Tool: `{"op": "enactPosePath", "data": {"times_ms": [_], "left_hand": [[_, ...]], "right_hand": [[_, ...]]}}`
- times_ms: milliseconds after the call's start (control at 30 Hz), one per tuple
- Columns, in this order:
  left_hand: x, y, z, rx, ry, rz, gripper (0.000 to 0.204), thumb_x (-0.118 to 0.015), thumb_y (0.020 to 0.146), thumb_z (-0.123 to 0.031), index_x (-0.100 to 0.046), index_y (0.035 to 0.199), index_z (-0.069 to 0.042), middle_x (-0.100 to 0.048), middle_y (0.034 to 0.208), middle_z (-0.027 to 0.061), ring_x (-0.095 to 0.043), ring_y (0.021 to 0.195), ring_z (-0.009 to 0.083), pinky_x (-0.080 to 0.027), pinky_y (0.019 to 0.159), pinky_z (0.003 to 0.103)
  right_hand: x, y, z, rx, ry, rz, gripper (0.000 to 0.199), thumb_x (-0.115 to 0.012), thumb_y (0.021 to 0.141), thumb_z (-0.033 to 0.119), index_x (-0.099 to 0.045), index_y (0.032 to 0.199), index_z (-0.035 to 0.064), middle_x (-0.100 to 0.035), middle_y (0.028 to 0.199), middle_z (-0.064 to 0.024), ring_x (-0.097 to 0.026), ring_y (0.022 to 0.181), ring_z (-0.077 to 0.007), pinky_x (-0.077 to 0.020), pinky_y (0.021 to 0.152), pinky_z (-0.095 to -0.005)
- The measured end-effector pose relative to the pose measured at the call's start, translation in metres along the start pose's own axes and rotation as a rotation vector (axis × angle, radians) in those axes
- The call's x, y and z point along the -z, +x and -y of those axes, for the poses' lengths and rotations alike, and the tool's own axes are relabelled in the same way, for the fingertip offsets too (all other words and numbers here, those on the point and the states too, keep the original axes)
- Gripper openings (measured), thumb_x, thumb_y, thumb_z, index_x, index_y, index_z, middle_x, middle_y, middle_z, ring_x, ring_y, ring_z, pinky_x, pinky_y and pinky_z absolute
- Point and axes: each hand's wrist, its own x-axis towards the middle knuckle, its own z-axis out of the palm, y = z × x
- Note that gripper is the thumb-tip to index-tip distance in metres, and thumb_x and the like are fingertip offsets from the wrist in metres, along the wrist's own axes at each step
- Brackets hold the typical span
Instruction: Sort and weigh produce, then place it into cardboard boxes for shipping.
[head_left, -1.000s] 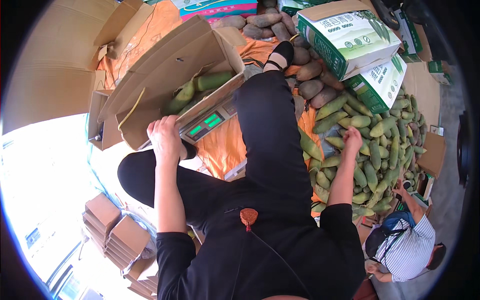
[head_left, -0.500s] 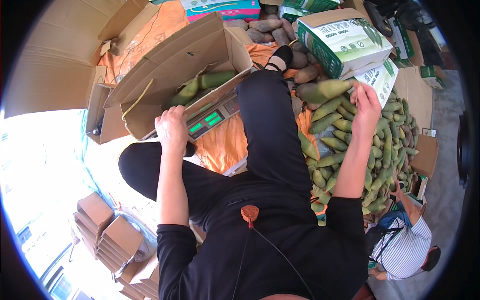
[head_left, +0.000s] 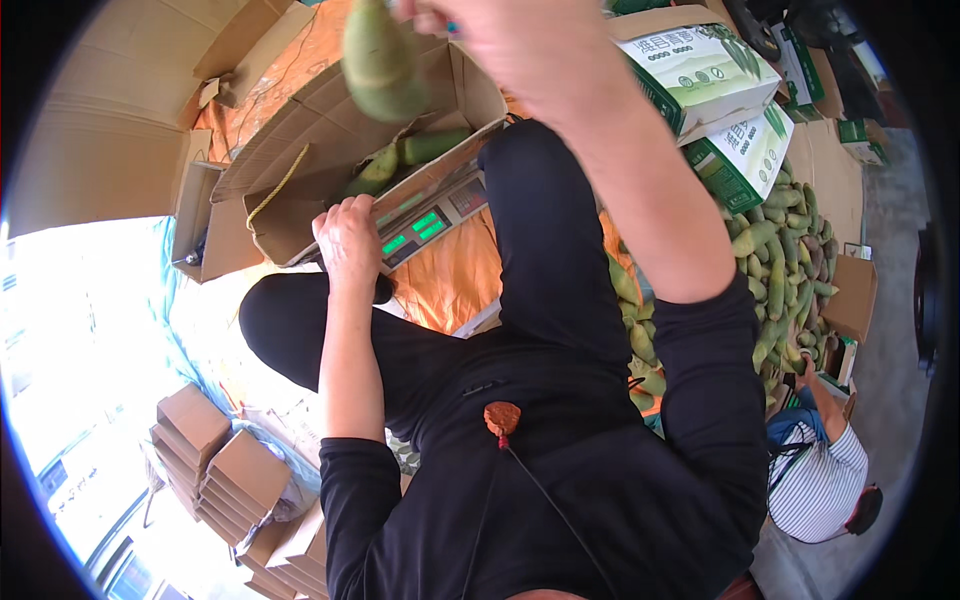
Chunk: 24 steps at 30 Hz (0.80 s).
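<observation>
A green radish [head_left: 382, 65] hangs by its narrow end from my right hand [head_left: 515, 40], which is closed on it above the open cardboard box [head_left: 285, 150]. My right hand is partly blurred, and its upper part is near the top of the picture. Inside the box lie a few other green radishes [head_left: 432, 147]. My left hand [head_left: 348, 236] grips the near edge of the box with curled fingers. Under that edge sits a digital scale [head_left: 430, 226] with green-lit displays. A yellow cord handle [head_left: 278, 188] shows on the box's left end.
To the right is a big heap of green radishes [head_left: 775, 270]. Green-and-white printed cartons [head_left: 700, 85] are stacked at the upper right. Another person in a striped shirt [head_left: 815, 480] reaches into the heap. Flattened cardboard boxes [head_left: 240, 475] stand at the lower left.
My right hand has swung left and up from the heap, carrying the radish over the cardboard box. My left hand stays on the box edge. The other person has shifted slightly.
</observation>
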Motion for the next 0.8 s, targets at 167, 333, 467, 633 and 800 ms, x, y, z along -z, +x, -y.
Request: {"op": "enactPosePath", "data": {"times_ms": [167, 333, 467, 633, 800], "left_hand": [[0.001, 0.002, -0.002, -0.012, 0.023, -0.006, 0.013, -0.057, 0.077, -0.006, -0.063, 0.087, -0.01, -0.064, 0.083, 0.0079, -0.061, 0.084, 0.0274, -0.042, 0.078, 0.042], [-0.002, 0.002, 0.0, -0.039, 0.006, -0.008, 0.013, -0.06, 0.075, -0.005, -0.062, 0.088, -0.008, -0.063, 0.083, 0.0093, -0.06, 0.085, 0.0288, -0.043, 0.077, 0.043], [0.003, 0.003, -0.003, -0.033, 0.025, -0.005, 0.015, -0.063, 0.075, -0.007, -0.062, 0.089, -0.007, -0.062, 0.084, 0.0102, -0.06, 0.085, 0.0299, -0.043, 0.077, 0.043], [-0.002, 0.004, -0.003, -0.036, -0.007, 0.021, 0.016, -0.064, 0.076, -0.008, -0.062, 0.091, -0.006, -0.063, 0.084, 0.0113, -0.06, 0.085, 0.0313, -0.043, 0.075, 0.044], [-0.002, 0.004, 0.001, -0.073, 0.024, 0.008, 0.017, -0.06, 0.077, -0.007, -0.063, 0.093, -0.003, -0.064, 0.087, 0.0123, -0.06, 0.085, 0.0321, -0.044, 0.076, 0.043]], "right_hand": [[0.021, 0.004, -0.068, -0.03, -0.492, 0.076, 0.022, -0.054, 0.089, 0.018, -0.063, 0.089, -0.0025, -0.065, 0.076, -0.0157, -0.062, 0.072, -0.0279, -0.0473, 0.068, -0.0366], [0.114, -0.047, -0.091, -0.269, -0.445, -0.1, 0.019, -0.056, 0.091, 0.012, -0.065, 0.101, -0.0011, -0.063, 0.083, -0.0035, -0.055, 0.074, -0.0091, -0.0453, 0.068, -0.0237], [0.192, -0.131, -0.11, -0.457, -0.762, -0.268, 0.024, -0.061, 0.085, 0.023, -0.068, 0.096, 0.0038, -0.067, 0.08, -0.0094, -0.064, 0.074, -0.0188, -0.0493, 0.069, -0.0308], [0.264, -0.285, -0.165, -0.821, -1.072, -0.32, 0.021, -0.062, 0.081, 0.021, -0.067, 0.093, 0.0044, -0.067, 0.085, -0.0139, -0.065, 0.081, -0.0252, -0.05, 0.074, -0.0352], [0.27, -0.408, -0.194, -1.184, -1.13, -0.245, 0.019, -0.061, 0.081, 0.019, -0.068, 0.088, 0.0029, -0.067, 0.076, -0.0147, -0.065, 0.073, -0.0248, -0.05, 0.07, -0.0357]]}}
